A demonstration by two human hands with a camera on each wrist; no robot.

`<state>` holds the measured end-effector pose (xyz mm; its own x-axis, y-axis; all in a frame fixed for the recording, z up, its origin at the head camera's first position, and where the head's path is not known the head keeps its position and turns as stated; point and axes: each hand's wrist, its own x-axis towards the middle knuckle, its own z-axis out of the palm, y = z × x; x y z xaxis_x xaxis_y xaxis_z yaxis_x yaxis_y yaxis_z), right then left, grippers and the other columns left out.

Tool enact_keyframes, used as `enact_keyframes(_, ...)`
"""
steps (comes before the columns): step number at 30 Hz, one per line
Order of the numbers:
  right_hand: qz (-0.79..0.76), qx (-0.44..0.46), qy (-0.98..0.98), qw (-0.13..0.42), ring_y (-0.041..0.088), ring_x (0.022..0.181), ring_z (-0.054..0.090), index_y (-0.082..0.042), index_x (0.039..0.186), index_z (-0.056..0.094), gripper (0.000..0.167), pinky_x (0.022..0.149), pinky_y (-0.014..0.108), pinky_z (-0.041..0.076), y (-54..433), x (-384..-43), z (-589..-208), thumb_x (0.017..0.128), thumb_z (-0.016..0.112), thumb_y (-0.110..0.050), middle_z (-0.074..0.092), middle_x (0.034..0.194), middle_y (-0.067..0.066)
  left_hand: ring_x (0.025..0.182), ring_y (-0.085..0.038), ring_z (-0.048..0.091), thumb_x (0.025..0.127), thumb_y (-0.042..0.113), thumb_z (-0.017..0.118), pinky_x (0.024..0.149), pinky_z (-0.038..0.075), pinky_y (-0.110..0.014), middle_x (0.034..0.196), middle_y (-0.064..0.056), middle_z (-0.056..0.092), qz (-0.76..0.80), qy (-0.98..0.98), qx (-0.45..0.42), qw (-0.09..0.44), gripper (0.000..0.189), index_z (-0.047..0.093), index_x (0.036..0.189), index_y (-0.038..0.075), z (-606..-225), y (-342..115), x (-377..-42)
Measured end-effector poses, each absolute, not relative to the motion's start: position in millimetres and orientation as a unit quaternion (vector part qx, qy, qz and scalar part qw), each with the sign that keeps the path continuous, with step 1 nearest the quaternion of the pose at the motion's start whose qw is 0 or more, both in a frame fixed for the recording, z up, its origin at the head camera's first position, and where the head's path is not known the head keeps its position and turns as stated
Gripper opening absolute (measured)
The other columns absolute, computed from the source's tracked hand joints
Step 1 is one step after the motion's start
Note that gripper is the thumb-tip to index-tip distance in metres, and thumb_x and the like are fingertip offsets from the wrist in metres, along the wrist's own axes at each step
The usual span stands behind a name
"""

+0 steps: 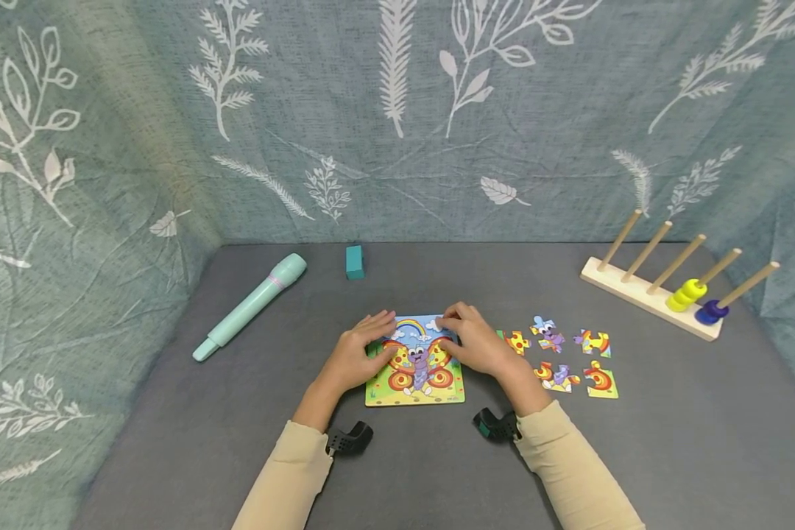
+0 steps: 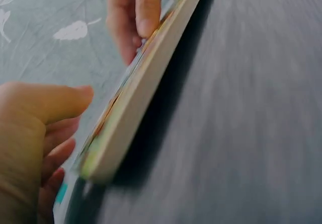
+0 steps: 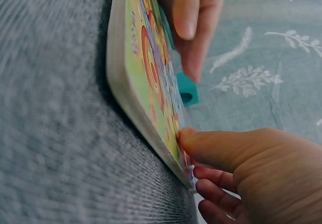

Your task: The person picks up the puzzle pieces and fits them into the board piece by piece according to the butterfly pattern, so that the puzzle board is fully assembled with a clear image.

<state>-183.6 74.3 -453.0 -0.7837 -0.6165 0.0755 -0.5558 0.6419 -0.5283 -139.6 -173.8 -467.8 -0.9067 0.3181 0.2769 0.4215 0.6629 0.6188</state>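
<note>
A butterfly jigsaw board [image 1: 414, 394] with a rainbow at its top lies on the grey table. At its left side my left hand [image 1: 354, 357] has its fingers loosely extended, thumb over the picture's left wing. The thumb and bent fingers of my right hand [image 1: 473, 342] touch the upper right part of the picture. In the right wrist view, the right thumb [image 3: 201, 142] rests on the board's surface near its edge. Whether a loose piece is between those fingertips is hidden.
Several loose puzzle pieces [image 1: 592, 343] lie right of the board, one partly behind the right hand. Farther right stands a wooden peg stacker [image 1: 636, 294] with yellow and blue beads. A mint-green microphone-like stick [image 1: 252, 309] lies left; a teal block [image 1: 354, 263] sits at the back.
</note>
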Motion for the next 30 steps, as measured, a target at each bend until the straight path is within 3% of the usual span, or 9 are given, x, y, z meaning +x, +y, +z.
enact_keyframes(12,-0.290,-0.315,0.902,0.051,0.029,0.109,0.046,-0.001,0.127,0.059,0.039,0.085,0.043,0.048,72.3,-178.7,-457.9,0.092,0.063,-0.017,0.049,0.123,0.015,0.137,-0.030,0.038,0.084,0.028,0.071,0.118,0.027,-0.048,0.146,-0.013,0.044,-0.330,-0.919,-0.215,0.031,0.063,0.050,0.137,0.002,-468.8,-206.6,-115.2)
enact_keyframes(30,-0.317,-0.286,0.902,0.064,0.036,0.127,0.045,0.000,0.136,0.048,0.056,0.105,0.052,0.041,79.4,-171.5,-446.4,0.090,0.066,-0.025,0.049,0.134,0.020,0.136,-0.032,0.039,0.083,0.029,0.071,0.118,0.027,-0.047,0.147,-0.014,0.042,-0.318,-0.921,-0.223,0.019,0.066,0.048,0.139,0.002,-472.8,-211.6,-111.8)
